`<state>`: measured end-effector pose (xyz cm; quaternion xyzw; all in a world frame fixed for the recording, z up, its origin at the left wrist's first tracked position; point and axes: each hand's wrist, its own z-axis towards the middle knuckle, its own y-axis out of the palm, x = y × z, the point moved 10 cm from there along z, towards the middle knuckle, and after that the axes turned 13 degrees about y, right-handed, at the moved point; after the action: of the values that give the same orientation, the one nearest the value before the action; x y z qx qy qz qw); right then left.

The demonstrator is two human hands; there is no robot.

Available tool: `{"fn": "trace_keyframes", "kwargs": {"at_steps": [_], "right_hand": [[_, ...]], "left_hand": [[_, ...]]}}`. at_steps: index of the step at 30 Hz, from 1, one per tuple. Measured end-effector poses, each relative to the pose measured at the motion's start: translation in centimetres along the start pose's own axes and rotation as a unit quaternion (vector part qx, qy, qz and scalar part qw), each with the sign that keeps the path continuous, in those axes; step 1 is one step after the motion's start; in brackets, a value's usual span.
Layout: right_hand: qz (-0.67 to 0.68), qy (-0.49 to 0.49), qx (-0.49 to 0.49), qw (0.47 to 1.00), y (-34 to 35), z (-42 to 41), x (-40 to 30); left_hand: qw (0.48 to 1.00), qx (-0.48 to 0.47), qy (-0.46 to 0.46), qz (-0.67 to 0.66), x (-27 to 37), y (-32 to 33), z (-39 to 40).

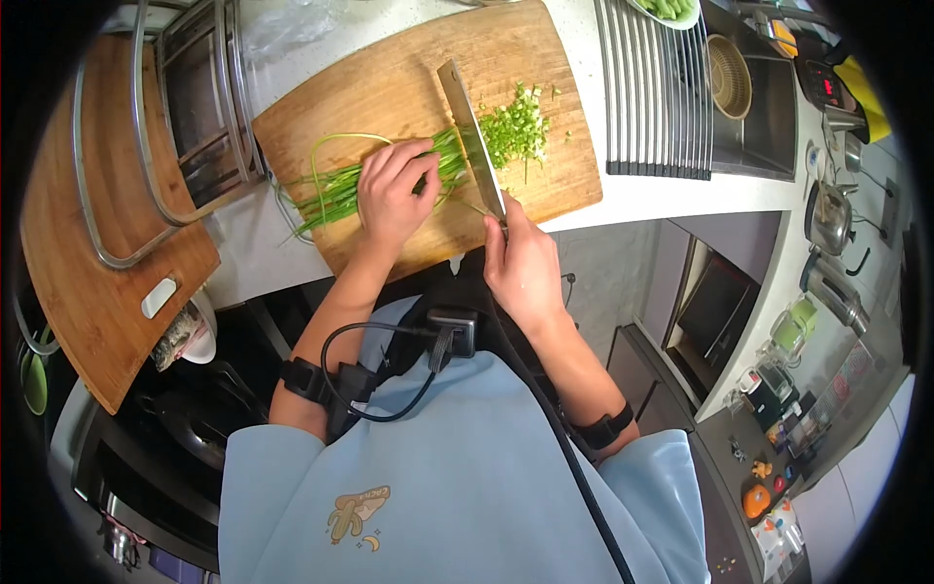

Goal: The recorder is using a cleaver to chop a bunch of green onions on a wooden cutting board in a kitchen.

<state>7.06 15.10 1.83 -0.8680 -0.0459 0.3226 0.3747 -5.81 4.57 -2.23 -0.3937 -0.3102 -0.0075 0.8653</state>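
Note:
A bundle of green onions (332, 191) lies across a wooden cutting board (394, 69). My left hand (398, 190) presses down on the bundle with curled fingers, close to its cut end. In my right hand (522, 263) is the handle of a cleaver (472, 139), its broad blade standing on edge at the cut end of the stalks. Right of the blade sits a heap of chopped green onion (519, 124), with a few bits scattered around it. One long loose stalk (343, 136) curves above the bundle.
A roll-up drying rack (649, 95) partly covers the sink (766, 117), where a strainer basket (728, 77) sits. On its far end stands a bowl of cut greens (675, 16). Left are a metal rack (146, 182), another wooden board (95, 292) and a dish with fish (197, 332).

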Motion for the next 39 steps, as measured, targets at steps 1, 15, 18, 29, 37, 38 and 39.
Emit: {"fn": "trace_keyframes", "kwargs": {"at_steps": [1, 15, 18, 29, 37, 38, 39], "right_hand": [[0.002, -0.003, -0.002, 1.000, 0.0, 0.0, -0.2], [-0.025, -0.030, 0.029, 0.999, 1.2, -0.3, -0.2], [-0.058, -0.024, 0.004, 0.998, 2.7, -0.2, -0.1], [-0.045, -0.007, -0.006, 0.999, 2.9, 1.7, -1.4], [-0.030, -0.028, 0.061, 0.997, 0.9, 3.5, -2.4], [-0.017, -0.030, 0.062, 0.997, 0.4, 3.1, -2.0], [-0.017, -0.033, 0.062, 0.997, 0.0, 2.6, -1.8]], "left_hand": [[1.000, 0.000, -0.002, 0.001, 0.0, 0.0, 0.0], [1.000, 0.009, 0.007, 0.008, 0.1, 0.0, 0.0], [1.000, 0.004, 0.004, 0.012, 0.0, 0.1, -0.2], [1.000, -0.008, 0.007, 0.017, -0.1, 0.4, 0.1], [1.000, -0.008, -0.014, -0.003, -0.3, 0.4, -0.2], [1.000, 0.000, -0.014, -0.007, -0.4, 0.2, -0.2], [1.000, 0.009, -0.014, -0.012, -0.4, 0.0, -0.3]]}}
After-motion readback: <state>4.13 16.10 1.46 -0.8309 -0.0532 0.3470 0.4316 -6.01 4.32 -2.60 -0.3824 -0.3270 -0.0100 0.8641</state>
